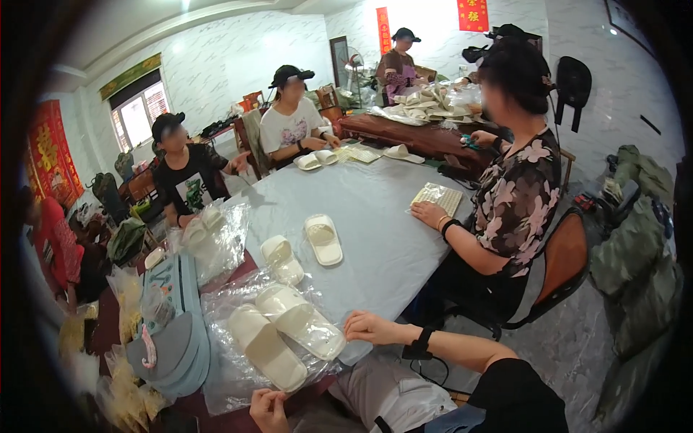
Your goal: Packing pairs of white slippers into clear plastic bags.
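Note:
Close in front of me, a pair of cream slippers lies with a clear plastic bag (219,361); whether both are fully inside it I cannot tell. The left slipper (261,343) and the right slipper (307,325) lie side by side, heels toward me. My right hand (369,328) is closed at the right slipper's heel, its fingertips pinching the bag's edge. By the left slipper's heel, my left hand (268,411) has its fingers curled together on the bag's near edge. Just beyond lie two more cream slippers, one slipper (281,258) partly against the bag and another slipper (323,239) apart.
At left, grey-blue flat pieces (177,353) are stacked beside bags of yellowish bits (123,393). The grey-covered table (382,209) stretches ahead. A co-worker (512,187) at right rests a hand on a beaded cream sheet (438,198). Other people sit beyond; slippers pile on a far table (433,105).

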`<state>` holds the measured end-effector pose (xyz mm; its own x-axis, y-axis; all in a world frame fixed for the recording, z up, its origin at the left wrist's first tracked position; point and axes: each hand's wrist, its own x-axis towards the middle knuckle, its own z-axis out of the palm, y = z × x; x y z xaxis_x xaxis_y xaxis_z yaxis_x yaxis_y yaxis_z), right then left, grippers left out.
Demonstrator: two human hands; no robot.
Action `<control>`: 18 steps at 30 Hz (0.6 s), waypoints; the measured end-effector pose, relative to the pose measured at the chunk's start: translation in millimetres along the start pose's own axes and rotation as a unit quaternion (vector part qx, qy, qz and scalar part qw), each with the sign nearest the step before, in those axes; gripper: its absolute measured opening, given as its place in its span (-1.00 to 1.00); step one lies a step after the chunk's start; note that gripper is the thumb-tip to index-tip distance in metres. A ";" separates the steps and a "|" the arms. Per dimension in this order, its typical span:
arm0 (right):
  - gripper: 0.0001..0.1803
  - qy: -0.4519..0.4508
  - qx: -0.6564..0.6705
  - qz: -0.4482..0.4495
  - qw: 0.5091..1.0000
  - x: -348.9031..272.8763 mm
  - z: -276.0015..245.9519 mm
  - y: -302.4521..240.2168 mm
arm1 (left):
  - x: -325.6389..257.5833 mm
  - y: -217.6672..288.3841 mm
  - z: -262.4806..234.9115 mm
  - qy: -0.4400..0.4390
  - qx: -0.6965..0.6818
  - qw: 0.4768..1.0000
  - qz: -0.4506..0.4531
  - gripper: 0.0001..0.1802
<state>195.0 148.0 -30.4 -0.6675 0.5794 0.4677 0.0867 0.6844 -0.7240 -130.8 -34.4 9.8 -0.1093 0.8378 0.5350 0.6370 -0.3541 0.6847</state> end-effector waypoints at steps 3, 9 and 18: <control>-0.82 0.017 -0.030 0.027 0.999 2.9 4.4 6.6 | -5.5 -11.4 1.2 0.012 -0.045 0.991 -0.125 -0.93; -0.84 0.099 -0.036 0.111 0.988 14.5 3.4 -21.3 | 2.5 -23.6 11.4 0.046 -0.020 0.996 -0.068 -0.92; -0.74 0.133 -0.076 0.201 0.968 18.5 15.5 -18.5 | 2.2 -24.0 24.7 0.062 0.061 0.990 -0.108 -0.92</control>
<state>169.6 139.2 -16.2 -0.3455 0.8917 0.2923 0.4218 0.4258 -0.8005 -127.5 -13.9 -17.6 -0.3414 0.8285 0.4440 0.6756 -0.1121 0.7287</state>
